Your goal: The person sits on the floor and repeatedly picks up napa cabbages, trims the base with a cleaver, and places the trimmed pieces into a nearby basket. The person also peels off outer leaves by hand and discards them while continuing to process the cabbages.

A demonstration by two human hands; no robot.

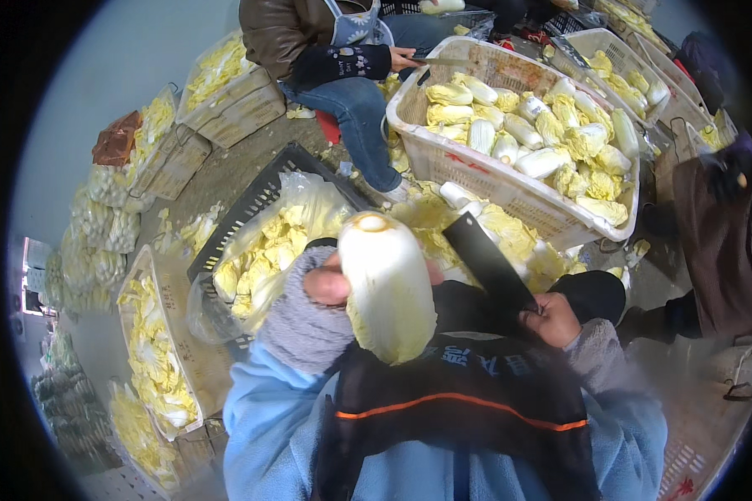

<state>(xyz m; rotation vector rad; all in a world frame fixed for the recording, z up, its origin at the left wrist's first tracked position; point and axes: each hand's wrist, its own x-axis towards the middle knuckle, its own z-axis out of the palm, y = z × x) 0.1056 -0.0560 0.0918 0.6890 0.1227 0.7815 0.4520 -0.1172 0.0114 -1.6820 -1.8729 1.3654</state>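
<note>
My left hand (327, 285) is wrapped round a napa cabbage (388, 288), held up in front of my dark apron (468, 409). The cabbage's pale cut base points away from me and its yellowish leaf end toward me. In my right hand (553, 321) is the handle of a dark cleaver (490, 263), with its broad blade slanting up to the left, apart from the cabbage. Loose yellow cabbage leaves (518, 238) lie in a heap just beyond the blade. The fingers of my left hand are partly hidden behind the cabbage.
A white crate (476, 163) full of cabbages stands beyond the leaf heap. To the left, a black crate (251, 188) holds a clear bag of leaves (263, 259). A co-worker's hand (403, 58) grips a knife (443, 61). More leaf-filled crates (188, 351) line the left side.
</note>
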